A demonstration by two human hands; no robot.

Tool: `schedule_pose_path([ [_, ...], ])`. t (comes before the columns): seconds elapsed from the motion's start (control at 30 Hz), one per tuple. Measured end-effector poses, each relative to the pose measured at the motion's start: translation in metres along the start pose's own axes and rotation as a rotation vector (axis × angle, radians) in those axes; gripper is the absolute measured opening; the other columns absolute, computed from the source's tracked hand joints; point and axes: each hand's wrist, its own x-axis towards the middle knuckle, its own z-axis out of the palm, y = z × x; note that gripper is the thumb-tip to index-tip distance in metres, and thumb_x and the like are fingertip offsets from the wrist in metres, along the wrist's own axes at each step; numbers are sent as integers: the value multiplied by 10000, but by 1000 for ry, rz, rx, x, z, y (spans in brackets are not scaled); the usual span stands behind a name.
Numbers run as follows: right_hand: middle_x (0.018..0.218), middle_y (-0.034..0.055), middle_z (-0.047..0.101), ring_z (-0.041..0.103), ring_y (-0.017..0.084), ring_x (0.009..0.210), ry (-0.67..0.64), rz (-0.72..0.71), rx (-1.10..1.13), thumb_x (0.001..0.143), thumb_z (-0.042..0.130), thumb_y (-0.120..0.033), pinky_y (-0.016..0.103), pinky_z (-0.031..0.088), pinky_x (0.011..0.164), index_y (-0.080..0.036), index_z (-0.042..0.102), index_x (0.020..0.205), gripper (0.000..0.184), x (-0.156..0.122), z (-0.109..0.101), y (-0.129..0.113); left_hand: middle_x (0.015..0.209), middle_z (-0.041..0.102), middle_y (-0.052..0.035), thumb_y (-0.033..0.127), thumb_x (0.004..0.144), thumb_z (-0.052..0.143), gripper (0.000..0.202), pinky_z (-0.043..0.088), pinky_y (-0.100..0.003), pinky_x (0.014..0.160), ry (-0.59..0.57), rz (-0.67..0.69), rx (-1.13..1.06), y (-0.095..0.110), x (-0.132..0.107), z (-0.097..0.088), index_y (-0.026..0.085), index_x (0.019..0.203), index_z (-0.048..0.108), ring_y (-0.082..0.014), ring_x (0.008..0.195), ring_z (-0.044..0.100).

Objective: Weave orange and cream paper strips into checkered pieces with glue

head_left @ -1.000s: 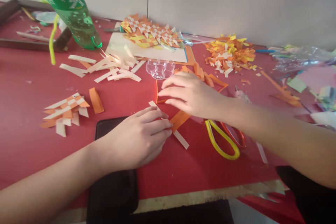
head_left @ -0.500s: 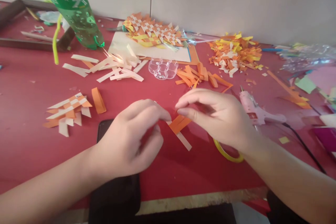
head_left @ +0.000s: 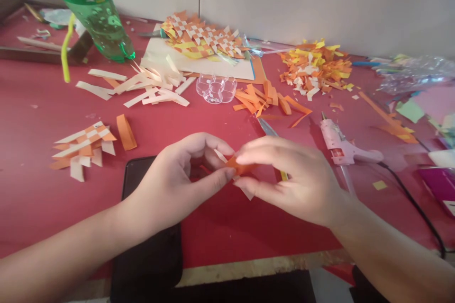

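Between both hands, above the red table, is an orange paper strip (head_left: 244, 169) crossed with a white paper strip (head_left: 246, 192). My left hand (head_left: 194, 175) pinches its left end between thumb and fingers. On the other side, my right hand (head_left: 284, 173) grips the same strips, its fingers covering part of them. Scissors (head_left: 267, 128) with a yellow handle lie partly hidden behind my right hand. To the left rest a woven orange and white paper piece (head_left: 87, 146) and a single folded orange strip (head_left: 126, 132).
A black phone (head_left: 142, 241) lies under my left forearm. Behind are white strips (head_left: 156, 85), a clear flower-shaped tray (head_left: 216, 90), orange strips (head_left: 270, 99) and paper scraps (head_left: 316, 68). A green bottle (head_left: 103, 23) stands back left; a pink glue gun (head_left: 341, 144) with cord lies right.
Both hands have closed in on the orange and white strips; the left thumb now presses on them. The view has shifted slightly, and more of the scissors shows.
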Motion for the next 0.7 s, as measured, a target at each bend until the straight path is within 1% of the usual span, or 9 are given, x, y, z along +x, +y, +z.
schedule_pose_path([
  [0.1,991,19,724,690,142,916,21,-131,-65,864,683,-157,282,587,808,-243,650,982,149,-5,0,1,794,673,10,168,838,688,130,571,-188,692,-20,-55,-50,1,0,1,164,953,628,-90,713,670],
  [0.2,990,33,733,691,134,893,68,-209,-143,861,670,-87,287,591,831,-199,674,982,165,-7,1,-2,816,674,10,213,853,695,109,556,-183,700,-37,-126,-72,2,0,1,176,934,631,-89,738,664],
  [0.3,992,55,745,698,156,894,69,-273,-235,874,653,-87,324,605,843,-173,682,950,118,-6,0,-3,806,682,9,262,856,703,127,554,-182,666,-21,-172,-35,0,-1,2,184,929,635,-102,743,673],
  [0.37,998,80,749,701,173,905,54,-322,-271,889,635,-100,344,607,849,-154,683,939,88,-6,-2,-1,831,698,5,283,864,691,134,563,-198,668,-1,-160,50,-1,-2,2,192,945,636,-113,750,682],
  [0.43,1001,86,750,699,176,907,35,-340,-283,885,637,-91,342,597,848,-141,686,953,97,-7,-4,5,882,709,-2,278,889,651,110,566,-216,664,35,-72,214,-1,-4,0,197,963,638,-120,754,682],
  [0.47,1003,81,750,698,176,906,25,-337,-286,878,646,-86,341,590,848,-139,687,968,113,-8,-6,10,897,710,-9,259,902,625,94,565,-231,667,51,1,329,-1,-4,-1,193,966,642,-126,757,677],
  [0.53,1010,70,751,697,173,909,-10,-319,-289,870,659,-86,342,576,853,-144,689,1005,151,-9,-10,19,890,708,-29,199,910,579,96,562,-278,688,54,197,590,-3,-4,-5,169,958,657,-153,769,662],
  [0.6,1031,69,748,693,178,947,-73,-319,-264,898,624,-96,354,564,872,-147,689,1038,163,-9,-14,27,893,719,-58,137,898,556,145,561,-353,765,-14,423,807,-5,-3,-9,139,960,686,-204,830,653],
  [0.7,1067,80,745,675,197,1034,-186,-368,-212,956,529,-112,381,551,896,-140,694,1041,188,-7,-17,36,997,736,-113,73,878,535,206,562,-395,865,-147,657,955,-10,0,-11,94,943,729,-253,925,661],
])
